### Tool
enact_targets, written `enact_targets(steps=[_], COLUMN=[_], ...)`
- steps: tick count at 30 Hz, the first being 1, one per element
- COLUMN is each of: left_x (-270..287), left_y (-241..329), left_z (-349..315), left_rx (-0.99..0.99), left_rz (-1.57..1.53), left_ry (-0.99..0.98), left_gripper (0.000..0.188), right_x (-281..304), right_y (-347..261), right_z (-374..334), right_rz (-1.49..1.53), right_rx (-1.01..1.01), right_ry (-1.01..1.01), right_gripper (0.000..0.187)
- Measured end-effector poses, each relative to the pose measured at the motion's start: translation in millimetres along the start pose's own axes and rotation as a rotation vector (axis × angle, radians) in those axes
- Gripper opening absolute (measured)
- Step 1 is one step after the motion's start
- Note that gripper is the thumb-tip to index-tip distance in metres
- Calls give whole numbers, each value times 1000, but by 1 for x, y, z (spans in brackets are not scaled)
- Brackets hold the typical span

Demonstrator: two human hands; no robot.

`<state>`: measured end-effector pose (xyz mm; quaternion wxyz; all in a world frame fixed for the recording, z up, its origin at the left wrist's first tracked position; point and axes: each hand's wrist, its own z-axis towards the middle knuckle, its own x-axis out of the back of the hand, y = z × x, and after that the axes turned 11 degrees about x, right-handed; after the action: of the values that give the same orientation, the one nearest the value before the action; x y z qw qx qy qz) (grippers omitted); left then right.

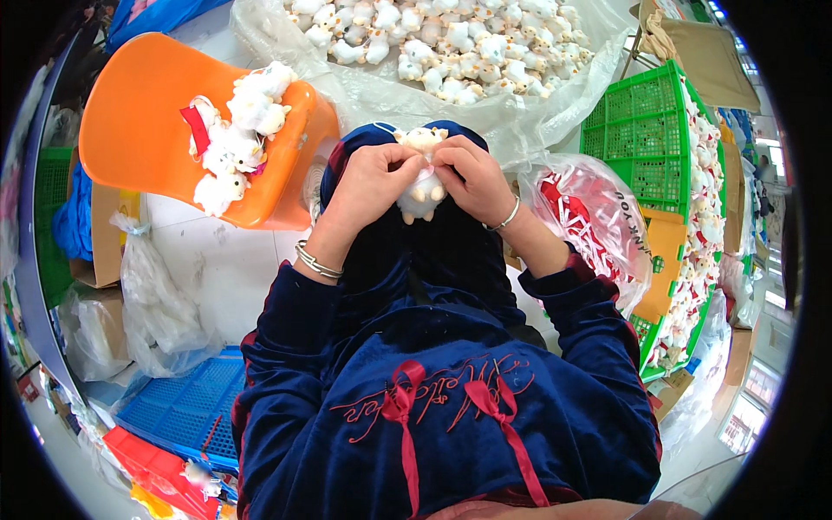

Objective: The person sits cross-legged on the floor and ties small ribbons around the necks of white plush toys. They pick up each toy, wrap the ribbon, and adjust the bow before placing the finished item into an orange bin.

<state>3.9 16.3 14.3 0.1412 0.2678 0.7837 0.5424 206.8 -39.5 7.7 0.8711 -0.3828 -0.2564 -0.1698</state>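
A small white plush sheep [421, 199] with cream feet and face rests upright on my lap, facing up at me. My left hand [374, 180] pinches at its neck from the left, thumb and forefinger pressed together. From the other side my right hand [475, 178] grips the same spot, its fingertips almost meeting the left ones. A bit of pale pink shows between the fingertips; what it is I cannot make out. A thin white loop sticks out by the toy's head.
Several plush sheep [232, 149] lie on an orange chair [130, 113] at my left. Ahead, a clear plastic sheet [347, 104] holds a large heap of them. At right are a bag of red-and-white pieces [572, 217] and a green crate [637, 130] of toys. Blue crates [186, 403] stand lower left.
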Motion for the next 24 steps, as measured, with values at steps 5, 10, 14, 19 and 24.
enact_targets(steps=[5,10,14,19,24], left_x=[0,3,3,3,13], left_y=[4,11,15,17,21], left_z=[-4,-6,-6,-4,4], left_rx=[3,-49,-86,-154,-204], left_rz=[48,171,232,273,331], left_ry=[16,11,4,-6,-97], left_gripper=[20,17,16,16,17], right_x=[-5,-6,-6,-7,-2], right_y=[5,6,4,7,8], right_z=[-9,-9,-8,-9,-7], right_rz=[25,25,24,34,51], right_rx=[35,43,43,56,71], right_ry=[43,41,57,65,26], right_gripper=[17,19,20,20,20])
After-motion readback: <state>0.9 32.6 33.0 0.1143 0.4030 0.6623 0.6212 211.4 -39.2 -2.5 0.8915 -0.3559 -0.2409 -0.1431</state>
